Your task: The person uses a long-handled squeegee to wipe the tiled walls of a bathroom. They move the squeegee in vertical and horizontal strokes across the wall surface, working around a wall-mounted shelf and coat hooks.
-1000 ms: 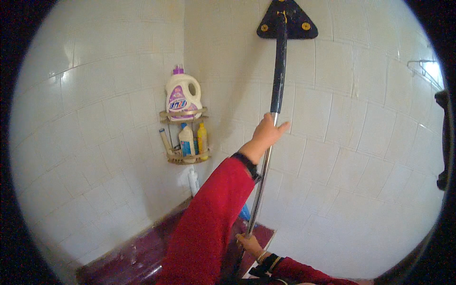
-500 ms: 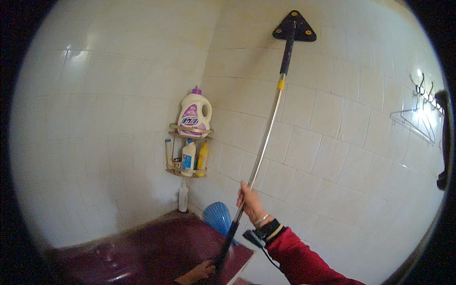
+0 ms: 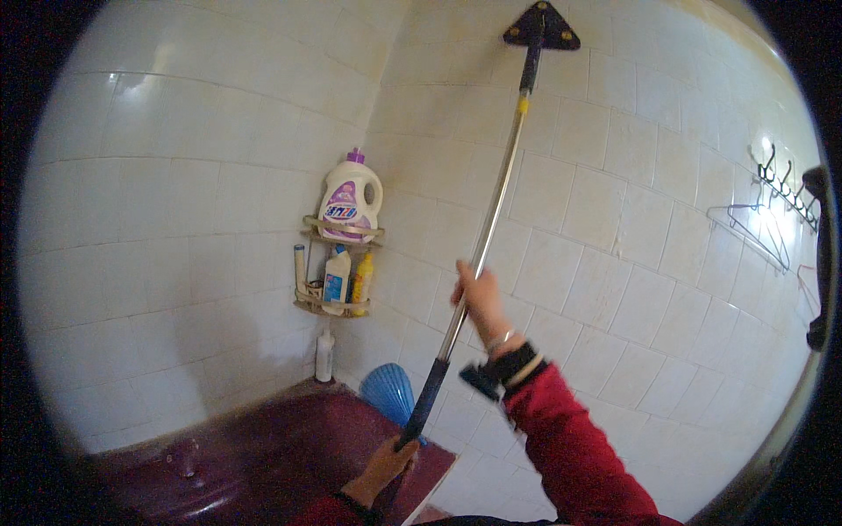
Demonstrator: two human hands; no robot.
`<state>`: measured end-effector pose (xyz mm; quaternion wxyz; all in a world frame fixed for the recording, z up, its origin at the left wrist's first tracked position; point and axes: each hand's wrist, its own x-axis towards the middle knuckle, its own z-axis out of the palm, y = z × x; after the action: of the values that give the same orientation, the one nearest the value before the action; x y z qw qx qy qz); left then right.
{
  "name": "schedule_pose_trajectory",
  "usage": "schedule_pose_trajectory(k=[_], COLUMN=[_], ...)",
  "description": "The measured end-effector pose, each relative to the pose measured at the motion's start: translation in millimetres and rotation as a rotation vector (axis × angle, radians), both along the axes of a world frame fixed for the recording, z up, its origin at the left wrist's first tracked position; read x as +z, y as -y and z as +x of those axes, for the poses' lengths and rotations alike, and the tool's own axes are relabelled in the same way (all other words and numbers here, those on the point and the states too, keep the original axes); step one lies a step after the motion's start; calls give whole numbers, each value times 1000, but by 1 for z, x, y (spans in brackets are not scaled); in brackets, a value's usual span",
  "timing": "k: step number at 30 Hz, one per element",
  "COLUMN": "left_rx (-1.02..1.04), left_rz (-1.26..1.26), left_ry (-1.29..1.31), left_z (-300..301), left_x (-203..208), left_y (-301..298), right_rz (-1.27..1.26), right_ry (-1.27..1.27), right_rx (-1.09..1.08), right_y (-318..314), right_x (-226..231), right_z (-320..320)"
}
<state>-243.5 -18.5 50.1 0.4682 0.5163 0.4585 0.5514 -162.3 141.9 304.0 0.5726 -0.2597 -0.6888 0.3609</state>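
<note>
A long-handled mop (image 3: 488, 230) with a black triangular head (image 3: 541, 29) slants upward, its head against the tiled wall (image 3: 605, 206) high up. My right hand (image 3: 480, 301) wraps round the silver pole at about its middle, thumb up. Lower down, my left hand (image 3: 386, 465) is closed round the black grip (image 3: 425, 403) near the pole's bottom end. A red sleeve, a bracelet and dark bands show on my right arm. The lowest tip of the grip is hard to make out behind my left hand.
A dark red bathtub (image 3: 263, 438) fills the lower left. In the corner, a two-tier shelf (image 3: 333, 307) carries a large detergent jug (image 3: 351, 197) and smaller bottles. A white bottle (image 3: 324, 358) and a blue ribbed, fan-shaped thing (image 3: 387, 392) stand by the tub. Hooks with hangers (image 3: 759, 223) are at right.
The mop and both my hands have moved upward, the head sliding higher along the wall. My view has shifted slightly, and more of my left hand and sleeve shows.
</note>
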Motion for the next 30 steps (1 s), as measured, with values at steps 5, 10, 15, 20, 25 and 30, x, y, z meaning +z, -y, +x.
schedule_pose_trajectory(k=[5, 10, 15, 20, 25, 30], left_rx=[-10, -204, -1, -164, -182, -239], left_rz=[56, -73, 316, -301, -215, -7], left_ry=[124, -178, -611, -323, -233, -339], left_z=[10, -9, -21, -19, 3, 5], left_x=[56, -6, -162, -227, -148, -54], left_y=[-48, -62, 36, 45, -64, -168], right_rz=[335, 403, -66, -87, 289, 426], right_ry=[26, 173, 193, 168, 76, 98], right_rx=[-173, -165, -108, -115, -348, -374], right_y=[-50, -74, 8, 34, -72, -117], right_x=[149, 123, -113, -190, -15, 124], right_z=[9, 21, 35, 40, 48, 60])
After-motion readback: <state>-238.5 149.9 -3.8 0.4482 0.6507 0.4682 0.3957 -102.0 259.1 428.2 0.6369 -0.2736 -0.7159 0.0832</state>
